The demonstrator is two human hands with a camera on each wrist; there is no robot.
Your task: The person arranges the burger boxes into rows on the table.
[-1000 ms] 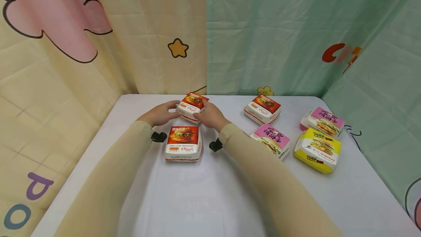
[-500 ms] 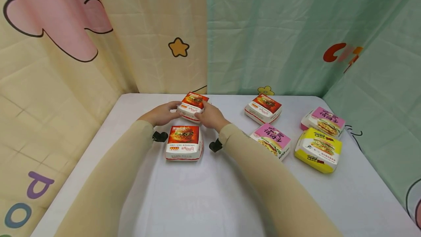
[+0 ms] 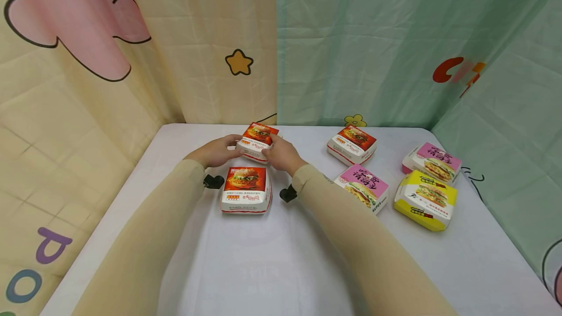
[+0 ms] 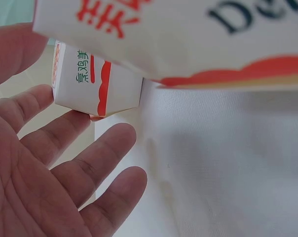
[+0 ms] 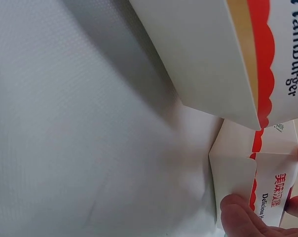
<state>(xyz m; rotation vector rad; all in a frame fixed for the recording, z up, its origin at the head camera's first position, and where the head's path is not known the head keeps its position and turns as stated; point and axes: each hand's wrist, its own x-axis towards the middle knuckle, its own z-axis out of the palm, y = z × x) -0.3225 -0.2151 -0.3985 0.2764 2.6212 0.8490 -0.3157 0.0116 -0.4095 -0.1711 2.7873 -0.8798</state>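
Observation:
At the far edge of the table sits a red-topped white paper burger box [image 3: 256, 141], between both hands. At its left side my left hand [image 3: 213, 151] has its fingers spread, fairly straight, and fingertips touching the box. My right hand [image 3: 283, 154] holds its right near corner, the thumb on the near face and a finger by the upper edge. Just in front of the hands, a second red-topped burger box [image 3: 246, 190] stands untouched between the wrists. It looms large in the left wrist view, where the left palm and fingers [image 4: 102, 158] show. Its far side is hidden.
To the right stand another red-topped burger box [image 3: 352, 144], two pink-topped boxes, one nearer [image 3: 363, 187] and one farther [image 3: 432, 162], and a yellow box [image 3: 426, 200]. A white cloth covers the table [image 3: 259, 267]. Printed curtains [image 3: 351, 52] close off the back and sides.
The right thumb has shifted slightly rightward along the near face of the far burger box. Both hands and the boxes otherwise stay put.

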